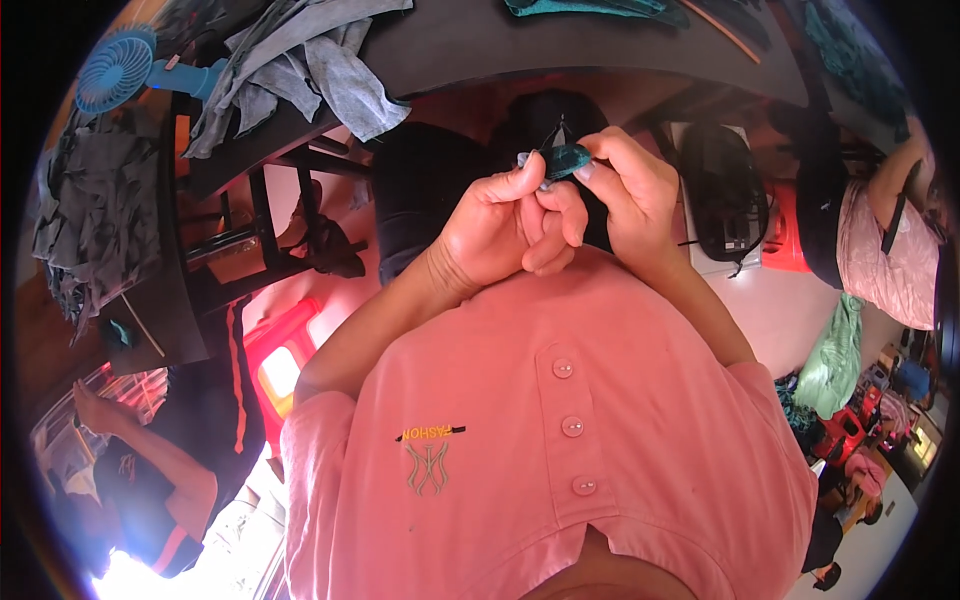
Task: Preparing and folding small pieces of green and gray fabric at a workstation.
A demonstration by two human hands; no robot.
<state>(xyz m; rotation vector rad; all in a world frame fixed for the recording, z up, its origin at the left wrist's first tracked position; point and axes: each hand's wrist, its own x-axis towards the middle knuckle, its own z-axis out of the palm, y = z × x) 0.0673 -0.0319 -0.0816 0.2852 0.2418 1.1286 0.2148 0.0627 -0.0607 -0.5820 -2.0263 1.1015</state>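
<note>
1. Pink shirt cloth [560, 440] fills the lower middle of the view, with three buttons up its front and a small yellow and black mark on the chest.
2. Both forearms rise from it and meet just above the collar area, hands pressed together.
3. Her left hand [500, 225] is curled, thumb raised, pinching the left end of a small teal cloth piece [562, 160].
4. Her right hand [630, 195] arches over from the right, fingertips closed on the same piece, so it sits between both hands, held up in front of a dark shape.
5. A thin dark thread seems to rise from the piece; it is too fine to be sure.
6. Grey cloths [300, 60] lie heaped on a dark table [480, 40] at the top, beside a blue fan [115, 68].
7. Another person's arm [140, 440] shows at lower left, partly cut by the rim.
</note>
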